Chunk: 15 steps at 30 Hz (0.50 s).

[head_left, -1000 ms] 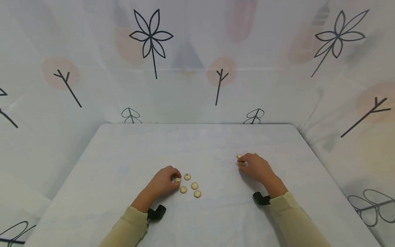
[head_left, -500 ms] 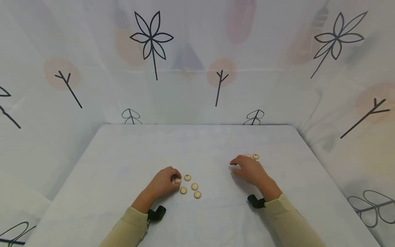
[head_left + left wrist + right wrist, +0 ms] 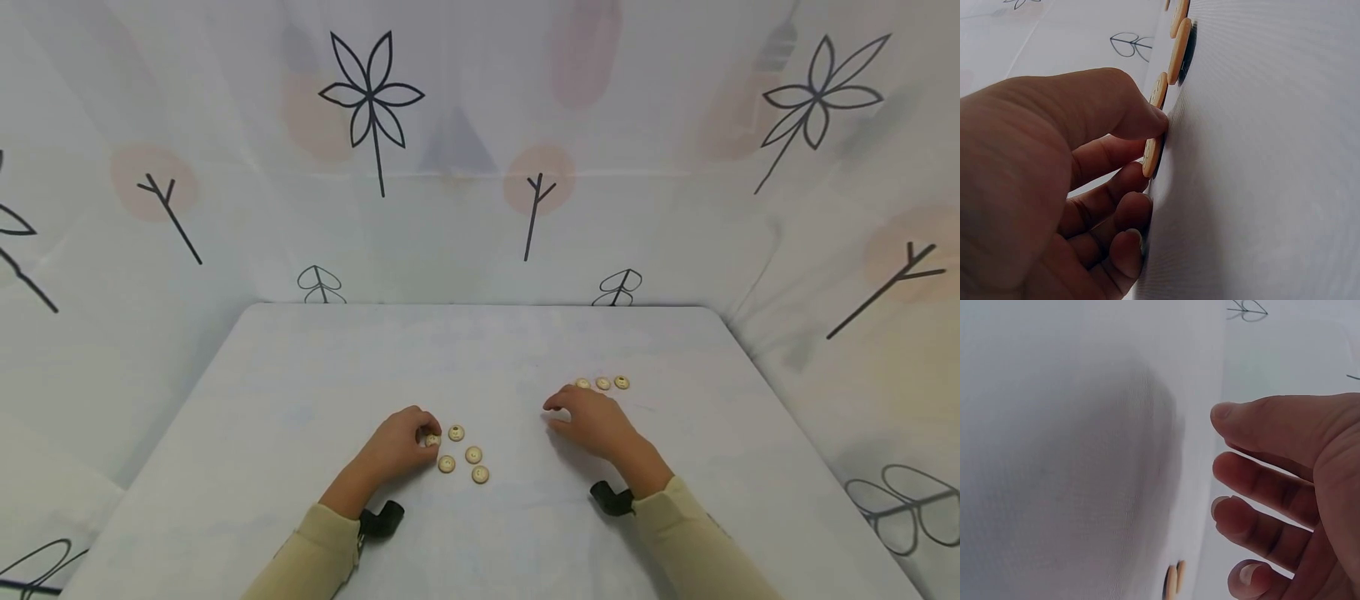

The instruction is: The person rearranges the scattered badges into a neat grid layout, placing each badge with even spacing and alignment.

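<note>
- Head view. The landmark is a cluster of four buttons [image 3: 473,455], lying loose on the white table [image 3: 337,358].
- The left hand [image 3: 397,443] rests just left of the cluster, its thumb and fingers curled narrowly round a fifth button [image 3: 432,441]; how firmly, one cannot tell.
- The right hand [image 3: 591,422] hangs to the right of the cluster, fingers bent, a narrow gap before the thumb, with nothing seen between.
- A row of three buttons [image 3: 603,383] lies beyond the cluster and to its right, close to the right hand's knuckles; its leftmost button is partly covered. Were that hand to swing back low, its knuckles could push the row askew.
- Left wrist view. The thumb tip overlaps the fifth button's thin rim, with the cluster's buttons near it, seen nearly edge-on. Probable faults: a rim so slim could slip from the fingertips if pinched off-centre, and a sideways drag of the thumb could nudge the nearest button of the cluster.
- Right wrist view. Thumb and fingers stand slightly apart, holding nothing. Two button edges at the lower border appear to belong to the row, away from the cluster.
</note>
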Tool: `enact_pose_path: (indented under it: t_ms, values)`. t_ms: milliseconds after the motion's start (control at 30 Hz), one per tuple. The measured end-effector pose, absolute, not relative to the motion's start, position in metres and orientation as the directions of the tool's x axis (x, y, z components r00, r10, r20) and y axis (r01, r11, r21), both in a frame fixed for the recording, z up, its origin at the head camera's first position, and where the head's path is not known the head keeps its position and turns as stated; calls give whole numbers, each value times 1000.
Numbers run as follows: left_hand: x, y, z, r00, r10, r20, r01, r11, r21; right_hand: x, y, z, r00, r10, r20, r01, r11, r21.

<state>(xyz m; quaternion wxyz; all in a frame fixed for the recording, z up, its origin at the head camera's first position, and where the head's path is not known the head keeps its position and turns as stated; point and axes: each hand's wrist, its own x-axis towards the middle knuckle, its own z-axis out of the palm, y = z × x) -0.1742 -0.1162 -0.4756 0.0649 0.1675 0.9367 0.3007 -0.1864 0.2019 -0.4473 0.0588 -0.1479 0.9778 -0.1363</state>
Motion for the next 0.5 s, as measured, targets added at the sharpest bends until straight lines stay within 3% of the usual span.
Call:
enact_pose_path:
  t_ms: [500]
  values:
    - [-175,-116,-477,-938,346,-24,269,768,581,-176,182,-447,-943,-323,-83,-290,916,-276]
